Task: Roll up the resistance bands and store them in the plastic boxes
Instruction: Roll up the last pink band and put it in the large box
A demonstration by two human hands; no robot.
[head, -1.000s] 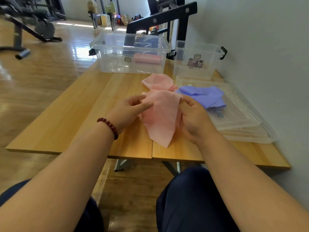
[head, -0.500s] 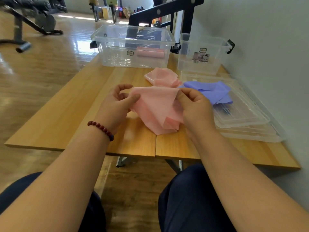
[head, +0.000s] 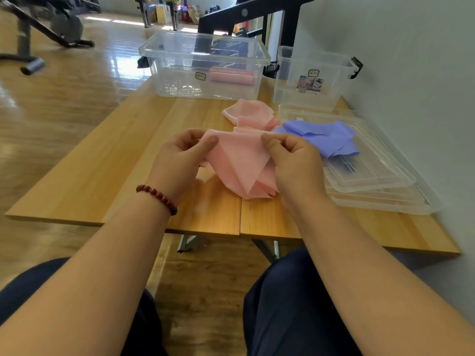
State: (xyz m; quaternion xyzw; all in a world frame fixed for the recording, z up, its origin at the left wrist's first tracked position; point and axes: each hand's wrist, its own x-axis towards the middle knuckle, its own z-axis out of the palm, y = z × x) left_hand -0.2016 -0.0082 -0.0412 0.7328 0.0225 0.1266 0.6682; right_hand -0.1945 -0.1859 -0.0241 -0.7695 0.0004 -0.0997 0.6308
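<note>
over the table [head: 128,160], both hands pinched the pink band [head: 239,163] — left hand [head: 180,160], right hand [head: 293,163] — one roll [head: 232,75] lay in the box [head: 203,50]

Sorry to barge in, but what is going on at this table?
A seated person is working on a pink resistance band, pinching its upper edge with the left hand and right hand over the wooden table; it is not yet rolled. One pink roll already lies in the large clear box. A purple band lies loose on the stacked lids at the right.
</note>
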